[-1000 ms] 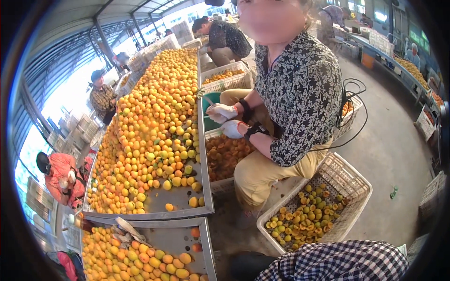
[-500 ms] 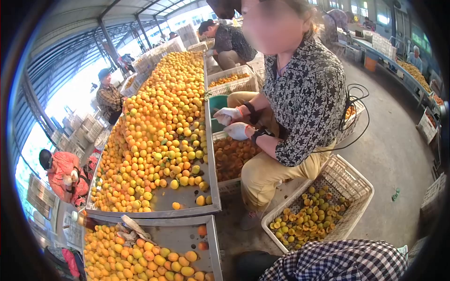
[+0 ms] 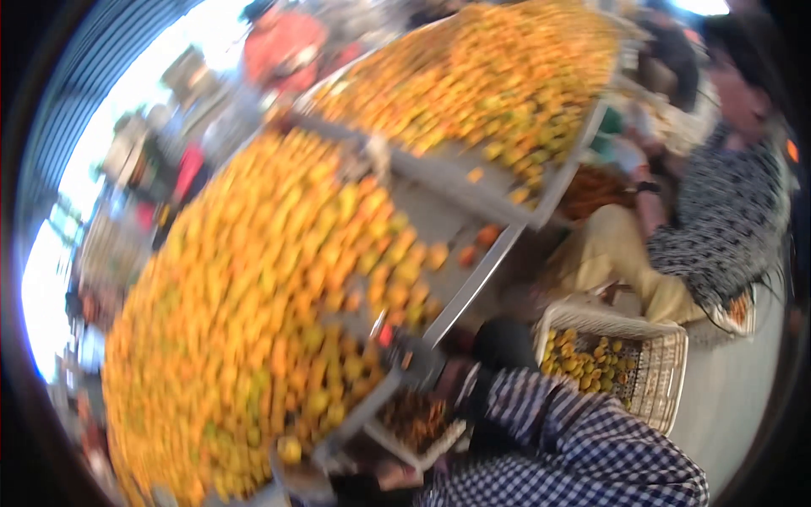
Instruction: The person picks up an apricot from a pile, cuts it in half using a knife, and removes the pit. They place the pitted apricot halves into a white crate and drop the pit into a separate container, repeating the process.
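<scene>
The view is blurred by motion. My right hand (image 3: 412,360), in a dark glove below a checkered sleeve (image 3: 541,414), is closed over the near edge of the fruit tray. From it sticks a small tool (image 3: 382,329) with a red part and a metallic tip; its exact kind is too smeared to tell. At the lower edge, my left hand (image 3: 302,480) shows partly, its pale fingers around a yellow apricot (image 3: 290,449). A large heap of apricots (image 3: 245,313) fills the metal tray (image 3: 473,283) in front of me. Between my arms, a crate (image 3: 405,456) holds dark orange fruit pieces.
A second tray of apricots (image 3: 473,76) stands beyond a metal divider (image 3: 422,173). On the right are a white crate (image 3: 659,372) with split fruit and a seated co-worker in a patterned shirt (image 3: 718,194). A person in red (image 3: 283,51) is at the far left.
My view has swung left and down, so the near tray now fills much of it. My two hands have come into view. The co-worker and white crate appear farther right.
</scene>
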A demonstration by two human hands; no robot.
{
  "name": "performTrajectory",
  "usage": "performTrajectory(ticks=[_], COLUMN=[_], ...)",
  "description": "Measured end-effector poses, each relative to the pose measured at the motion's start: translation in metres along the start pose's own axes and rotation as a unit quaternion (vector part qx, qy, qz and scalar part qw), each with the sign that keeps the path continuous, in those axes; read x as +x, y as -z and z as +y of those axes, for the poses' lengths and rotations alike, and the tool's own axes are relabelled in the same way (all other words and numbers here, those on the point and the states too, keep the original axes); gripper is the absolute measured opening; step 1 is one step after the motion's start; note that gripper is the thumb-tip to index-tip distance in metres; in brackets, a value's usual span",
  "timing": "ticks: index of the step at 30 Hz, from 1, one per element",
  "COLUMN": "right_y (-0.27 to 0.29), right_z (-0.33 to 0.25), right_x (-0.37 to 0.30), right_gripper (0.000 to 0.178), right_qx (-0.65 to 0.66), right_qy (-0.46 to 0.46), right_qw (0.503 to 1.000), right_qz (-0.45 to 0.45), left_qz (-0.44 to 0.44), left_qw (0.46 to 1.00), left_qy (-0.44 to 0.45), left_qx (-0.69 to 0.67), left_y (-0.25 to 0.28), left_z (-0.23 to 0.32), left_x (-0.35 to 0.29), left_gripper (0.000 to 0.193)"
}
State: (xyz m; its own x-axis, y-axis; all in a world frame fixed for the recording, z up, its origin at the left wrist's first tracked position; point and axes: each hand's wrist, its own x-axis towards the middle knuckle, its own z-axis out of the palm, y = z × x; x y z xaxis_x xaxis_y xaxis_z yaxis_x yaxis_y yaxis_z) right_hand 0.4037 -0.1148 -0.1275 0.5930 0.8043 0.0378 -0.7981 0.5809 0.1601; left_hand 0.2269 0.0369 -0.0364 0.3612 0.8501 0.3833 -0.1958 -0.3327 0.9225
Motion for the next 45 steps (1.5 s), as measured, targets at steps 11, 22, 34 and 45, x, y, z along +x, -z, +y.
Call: performTrajectory(ticks=[11, 22, 34, 45], right_y=[-0.159, -0.145, -0.142, -0.153], right_z=[0.119, 0.161, 0.169, 0.184], right_x=[-0.132, -0.156, -0.151, -0.12], right_gripper=[0.034, 0.029, 0.031, 0.035], right_qx=[-0.677, -0.729, -0.885, -0.874], right_qy=[-0.17, -0.185, -0.045, -0.147], right_qw=[0.712, 0.628, 0.351, 0.371], right_qz=[-0.077, -0.2, -0.302, -0.275], left_qz=[0.018, 0.021, 0.033, 0.022], left_qw=[0.941, 0.972, 0.98, 0.994], left_qy=[0.318, 0.235, 0.188, 0.09], left_qx=[-0.114, -0.021, -0.064, 0.065], left_y=[0.059, 0.085, 0.079, 0.082], left_z=[0.132, 0.127, 0.121, 0.135], left_x=[-0.083, -0.122, -0.122, -0.084], left_gripper=[0.051, 0.056, 0.056, 0.058])
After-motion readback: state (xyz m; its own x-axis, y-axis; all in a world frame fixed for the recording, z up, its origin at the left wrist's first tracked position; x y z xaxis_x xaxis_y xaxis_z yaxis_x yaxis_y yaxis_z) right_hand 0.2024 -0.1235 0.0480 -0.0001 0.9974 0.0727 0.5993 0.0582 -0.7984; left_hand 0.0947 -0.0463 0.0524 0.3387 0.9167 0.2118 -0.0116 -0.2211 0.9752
